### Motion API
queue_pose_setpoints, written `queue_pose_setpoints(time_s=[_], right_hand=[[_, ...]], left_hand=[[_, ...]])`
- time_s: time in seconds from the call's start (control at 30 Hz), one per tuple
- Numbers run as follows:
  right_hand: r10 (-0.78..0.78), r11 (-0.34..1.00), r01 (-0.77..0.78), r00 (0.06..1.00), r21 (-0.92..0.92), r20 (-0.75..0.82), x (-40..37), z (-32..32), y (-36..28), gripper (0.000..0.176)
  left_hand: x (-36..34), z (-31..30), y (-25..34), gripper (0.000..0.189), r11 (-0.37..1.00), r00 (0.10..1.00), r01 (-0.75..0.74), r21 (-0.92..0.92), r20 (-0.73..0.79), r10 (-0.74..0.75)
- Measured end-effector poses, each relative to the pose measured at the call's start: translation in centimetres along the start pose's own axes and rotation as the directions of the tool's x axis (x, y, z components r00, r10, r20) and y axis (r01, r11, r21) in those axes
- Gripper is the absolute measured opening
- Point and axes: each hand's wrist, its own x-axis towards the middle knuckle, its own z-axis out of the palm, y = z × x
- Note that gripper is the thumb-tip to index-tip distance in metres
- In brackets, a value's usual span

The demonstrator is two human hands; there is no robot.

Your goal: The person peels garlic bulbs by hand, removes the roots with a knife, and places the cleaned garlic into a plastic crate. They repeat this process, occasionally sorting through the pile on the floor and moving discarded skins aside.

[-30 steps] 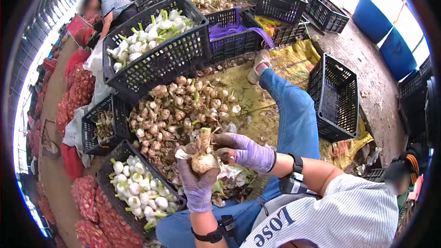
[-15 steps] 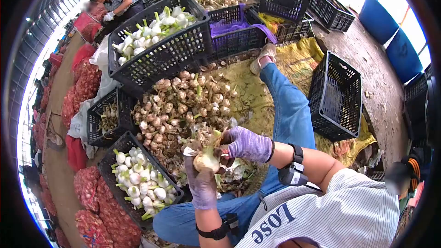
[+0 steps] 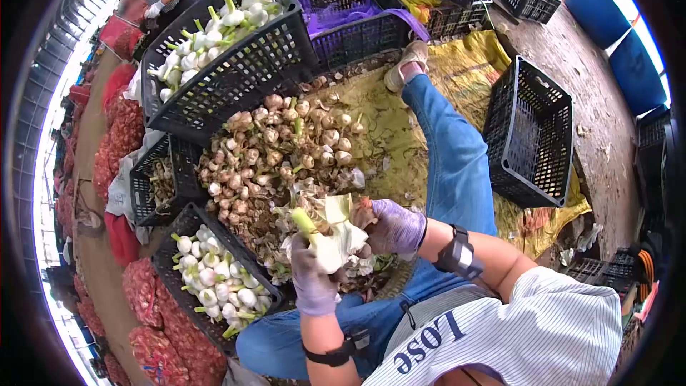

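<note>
Yellow sheet (image 3: pixel 388 121) behind, “Lose” (image 3: pixel 429 344) on striped shirt (image 3: pixel 529 322), left fingers (image 3: pixel 300 250) and right fingers (image 3: pixel 373 231) around garlic (image 3: pixel 331 250)

A garlic heap (image 3: pixel 261 150) lies on a mat (image 3: pixel 389 125), with a first crate (image 3: pixel 246 68) at its back left, a second crate (image 3: pixel 243 256) at its front left, and a third crate (image 3: pixel 532 129) right of the leg (image 3: pixel 457 150).

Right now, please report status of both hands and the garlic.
Left hand holding garlic bulb. Right hand at its loose skin, grip unclear. Nothing seen blocking hands.
</note>
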Motion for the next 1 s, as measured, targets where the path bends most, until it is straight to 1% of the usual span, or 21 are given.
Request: queue_pose_setpoints(time_s=[0.03, 0.07, 0.13, 0.17, 0.2, 0.27, 0.3, 0.4, 0.47, 0.53, 0.6, 0.67, 0.7, 0.73, 0.77, 0.8, 0.83, 0.87, 0.9, 0.97, 1.0], right_hand=[[-0.028, 0.996, 0.037, 0.994, 0.076, -0.107, 0.3, -0.2, 0.5, 0.021], [-0.027, 0.996, 0.036, 0.994, 0.078, -0.105, 0.3, -0.6, 0.3, 0.021], [-0.167, 0.959, 0.171, 0.985, -0.226, 0.036, 0.5, -1.6, -0.1, 0.027], [-0.108, 0.9, 0.147, 0.987, -0.41, 0.116, 0.7, -1.8, -0.8, 0.036], [-0.112, 0.9, 0.15, 0.987, -0.409, 0.116, 0.5, -1.7, -1.0, 0.036], [-0.094, 0.883, 0.085, 0.996, -0.461, 0.004, 0.1, -1.1, -1.3, 0.044], [-0.068, 0.898, 0.065, 0.998, -0.436, 0.008, -0.1, -1.3, -1.3, 0.048], [-0.096, 0.962, 0.067, 0.991, -0.264, -0.096, -0.4, -0.1, -1.5, 0.044], [-0.086, 0.994, 0.084, 0.996, -0.064, -0.027, -0.6, -0.5, -2.6, 0.034], [-0.258, 0.961, 0.259, 0.966, -0.098, 0.027, -0.5, -0.3, -3.7, 0.031], [-0.383, 0.9, 0.372, 0.924, -0.226, -0.006, -0.1, 0.5, -5.0, 0.043], [-0.592, 0.721, 0.524, 0.806, -0.453, -0.011, 1.0, -0.2, -5.7, 0.055], [-0.591, 0.721, 0.525, 0.806, -0.452, -0.006, 1.1, -0.3, -6.0, 0.055], [-0.697, 0.596, 0.619, 0.715, -0.512, 0.054, 1.3, -0.4, -6.3, 0.056], [-0.78, 0.457, 0.691, 0.614, -0.559, 0.122, 1.4, -0.4, -6.4, 0.057], [-0.773, 0.466, 0.688, 0.623, -0.557, 0.123, 0.9, 0.6, -6.3, 0.057], [-0.617, 0.492, 0.466, 0.783, -0.735, 0.083, -0.1, 1.7, -6.1, 0.056], [-0.443, 0.447, 0.217, 0.896, -0.868, -0.004, -0.7, 2.4, -5.7, 0.055], [-0.354, 0.149, 0.03, 0.935, -0.988, -0.025, -0.4, 1.4, -5.0, 0.051], [-0.199, -0.033, 0.022, 0.98, -0.999, 0.028, -0.7, 0.9, -3.9, 0.046], [-0.111, -0.137, 0.021, 0.993, -0.99, 0.036, -0.8, 1.4, -3.7, 0.043]], left_hand=[[0.5, -1.1, -0.8, 0.073, 0.995, 0.997, 0.058, -0.081, 0.051, -0.054], [1.0, -1.6, -1.0, 0.071, 0.98, 0.989, 0.116, -0.16, 0.11, -0.099], [1.0, -2.2, -0.8, 0.062, 0.959, 0.995, -0.092, 0.267, 0.003, 0.095], [1.1, -2.1, -0.7, 0.051, 0.915, 0.987, -0.145, 0.376, -0.015, 0.163], [1.1, -2.0, -0.4, 0.051, 0.914, 0.987, -0.145, 0.378, -0.012, 0.161], [1.1, -1.6, 0.5, 0.039, 0.517, 0.956, -0.208, 0.83, 0.06, 0.289], [1.1, -1.1, 0.5, 0.028, 0.771, 0.985, 0.012, 0.637, -0.141, 0.101], [1.2, -0.6, 0.6, 0.022, 0.777, 0.964, -0.118, 0.618, -0.116, 0.239], [0.4, -0.5, 0.8, 0.019, 0.78, 0.96, -0.159, 0.605, -0.088, 0.264], [0.1, -2.4, 0.9, 0.019, 0.637, 0.925, -0.369, 0.677, 0.2, 0.323], [-0.4, -3.1, 0.9, 0.017, 0.725, 0.93, -0.359, 0.588, 0.288, 0.227], [-0.6, -3.3, -0.1, 0.017, 0.819, 0.878, -0.471, 0.328, 0.257, 0.403], [-0.8, -2.4, -0.8, 0.014, 0.838, 0.846, -0.527, 0.14, 0.18, 0.502], [-0.6, -2.7, -0.6, 0.014, 0.834, 0.843, -0.533, 0.141, 0.178, 0.508], [-0.5, -3.4, -0.4, 0.016, 0.926, 0.943, -0.327, -0.189, -0.004, 0.333], [-0.5, -4.3, -0.3, 0.018, 0.841, 0.99, -0.131, -0.525, -0.109, 0.086], [0.1, -6.6, -1.6, 0.026, 0.946, 0.949, -0.304, -0.111, -0.12, 0.291], [0.2, -6.5, -1.6, 0.026, 0.945, 0.947, -0.308, -0.11, -0.128, 0.294], [0.5, -6.0, -1.8, 0.036, 0.885, 0.948, -0.317, -0.342, -0.09, 0.305], [1.1, -5.7, -1.7, 0.058, 0.72, 0.955, -0.26, -0.644, -0.06, 0.291], [0.8, -3.9, -0.7, 0.053, 0.757, 0.948, -0.246, -0.605, 0.011, 0.317]])
